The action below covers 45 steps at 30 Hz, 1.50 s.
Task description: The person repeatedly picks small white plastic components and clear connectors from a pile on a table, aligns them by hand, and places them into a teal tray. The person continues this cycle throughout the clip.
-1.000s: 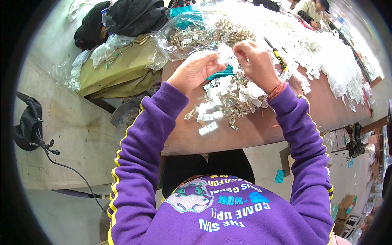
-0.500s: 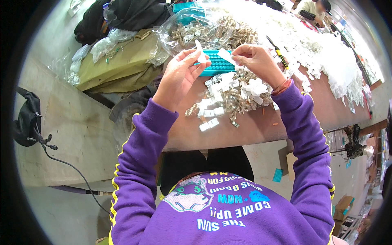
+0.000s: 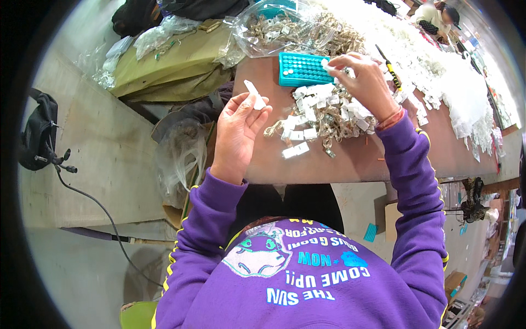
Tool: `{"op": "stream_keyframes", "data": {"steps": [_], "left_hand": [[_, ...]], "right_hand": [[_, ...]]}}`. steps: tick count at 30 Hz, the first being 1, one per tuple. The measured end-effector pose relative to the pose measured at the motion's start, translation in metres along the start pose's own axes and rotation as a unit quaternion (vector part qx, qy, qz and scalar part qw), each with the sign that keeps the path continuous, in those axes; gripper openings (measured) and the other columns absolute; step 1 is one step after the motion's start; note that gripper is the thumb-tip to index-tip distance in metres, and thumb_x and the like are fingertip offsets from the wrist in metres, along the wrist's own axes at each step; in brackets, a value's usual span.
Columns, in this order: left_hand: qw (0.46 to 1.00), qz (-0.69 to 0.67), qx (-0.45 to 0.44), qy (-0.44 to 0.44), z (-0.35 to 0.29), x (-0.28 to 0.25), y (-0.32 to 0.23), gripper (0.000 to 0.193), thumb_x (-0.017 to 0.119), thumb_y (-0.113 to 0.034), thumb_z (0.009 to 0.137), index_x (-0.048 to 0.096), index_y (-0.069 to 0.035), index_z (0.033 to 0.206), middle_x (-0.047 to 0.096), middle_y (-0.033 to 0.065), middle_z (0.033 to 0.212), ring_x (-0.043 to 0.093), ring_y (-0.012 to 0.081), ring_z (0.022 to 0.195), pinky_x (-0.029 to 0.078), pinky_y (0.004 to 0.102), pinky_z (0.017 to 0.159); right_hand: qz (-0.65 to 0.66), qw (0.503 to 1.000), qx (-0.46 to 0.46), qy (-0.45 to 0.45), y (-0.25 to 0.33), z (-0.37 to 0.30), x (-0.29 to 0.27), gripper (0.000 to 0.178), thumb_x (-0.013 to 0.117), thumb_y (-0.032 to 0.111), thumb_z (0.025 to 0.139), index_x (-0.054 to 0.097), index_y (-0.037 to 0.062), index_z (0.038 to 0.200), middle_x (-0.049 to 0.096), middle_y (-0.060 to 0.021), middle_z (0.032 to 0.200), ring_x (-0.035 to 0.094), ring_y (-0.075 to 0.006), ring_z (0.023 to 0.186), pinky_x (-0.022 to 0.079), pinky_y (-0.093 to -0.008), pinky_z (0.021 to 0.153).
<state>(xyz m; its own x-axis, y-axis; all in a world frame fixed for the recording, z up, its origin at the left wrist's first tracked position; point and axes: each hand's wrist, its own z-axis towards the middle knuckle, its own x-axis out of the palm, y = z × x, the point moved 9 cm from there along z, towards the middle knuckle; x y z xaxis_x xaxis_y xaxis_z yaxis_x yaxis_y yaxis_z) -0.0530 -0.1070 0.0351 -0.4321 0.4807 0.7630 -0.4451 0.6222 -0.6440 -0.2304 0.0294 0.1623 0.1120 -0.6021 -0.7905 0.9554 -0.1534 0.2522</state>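
My left hand pinches a small flat white plastic piece between thumb and fingers, above the left part of the table. Over the right end of a teal tray with rows of round wells, my right hand is closed at the fingertips on a small white piece, partly hidden by the fingers. Several small white dots show in the tray's left wells. Just below the tray and the right hand lies a heap of white plastic pieces with beige cords.
A clear plastic bag of corded pieces stands behind the tray. To the right, a yellow-and-black pointed tool lies beside a large white pile. Olive cloth covers something at left. Another person sits at the far right.
My hands have moved apart: the left went left and down with its white piece, the right moved over the tray's right end. More of the tray shows now. The whole view has shifted slightly.
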Motion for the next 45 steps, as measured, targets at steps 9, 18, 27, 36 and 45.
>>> {"op": "stream_keyframes", "data": {"steps": [9, 18, 27, 36, 45], "left_hand": [[0.996, 0.004, 0.08, -0.044, -0.04, -0.021, 0.004, 0.025, 0.054, -0.005, 0.095, 0.047, 0.002, 0.118, 0.06, 0.0131, 0.104, 0.063, 0.024, 0.099, 0.053, 0.0338, 0.091], [0.994, -0.053, 0.039, -0.086, -0.043, -0.049, 0.018, 0.006, 0.052, -0.002, 0.093, 0.052, -0.002, 0.099, 0.061, 0.009, 0.094, 0.063, 0.0232, 0.095, 0.052, 0.0381, 0.096], [0.985, 0.031, 0.168, -0.04, -0.038, -0.037, 0.013, 0.008, 0.05, 0.0, 0.093, 0.051, -0.007, 0.092, 0.054, 0.0035, 0.082, 0.049, 0.0124, 0.069, 0.042, 0.0276, 0.064], [0.984, 0.068, 0.151, -0.064, -0.036, -0.036, 0.014, 0.016, 0.056, -0.003, 0.092, 0.055, -0.007, 0.107, 0.054, 0.001, 0.084, 0.045, 0.0061, 0.063, 0.039, 0.0228, 0.056], [0.926, 0.342, 0.157, 0.027, -0.051, 0.018, 0.019, 0.049, 0.072, -0.001, 0.082, 0.052, -0.003, 0.127, 0.06, 0.0007, 0.101, 0.05, 0.0015, 0.076, 0.041, 0.0153, 0.068]], "right_hand": [[0.11, 0.979, -0.098, 0.142, 0.091, -0.029, 0.087, 0.018, 0.063, 0.013, 0.081, 0.067, 0.008, 0.099, 0.063, -0.011, 0.085, 0.062, -0.0315, 0.084, 0.05, -0.0407, 0.072], [0.225, 0.946, 0.062, 0.226, 0.057, -0.019, 0.137, 0.025, 0.067, 0.001, 0.074, 0.067, 0.0028, 0.099, 0.068, -0.0131, 0.086, 0.066, -0.0242, 0.08, 0.052, -0.0319, 0.07], [0.044, 0.95, -0.161, 0.263, 0.094, -0.029, 0.123, 0.032, 0.065, 0.005, 0.076, 0.063, 0.0095, 0.108, 0.063, -0.0094, 0.091, 0.059, -0.0294, 0.093, 0.048, -0.0392, 0.078], [0.287, 0.94, -0.001, 0.187, 0.067, -0.02, 0.103, 0.032, 0.071, 0.004, 0.077, 0.064, 0.0042, 0.108, 0.06, -0.0055, 0.08, 0.06, -0.0161, 0.075, 0.05, -0.029, 0.069], [0.566, 0.762, 0.303, 0.079, 0.047, -0.063, 0.066, 0.047, 0.066, 0.006, 0.087, 0.051, -0.0005, 0.131, 0.06, -0.0022, 0.097, 0.057, -0.0075, 0.08, 0.048, -0.0223, 0.073]]}}
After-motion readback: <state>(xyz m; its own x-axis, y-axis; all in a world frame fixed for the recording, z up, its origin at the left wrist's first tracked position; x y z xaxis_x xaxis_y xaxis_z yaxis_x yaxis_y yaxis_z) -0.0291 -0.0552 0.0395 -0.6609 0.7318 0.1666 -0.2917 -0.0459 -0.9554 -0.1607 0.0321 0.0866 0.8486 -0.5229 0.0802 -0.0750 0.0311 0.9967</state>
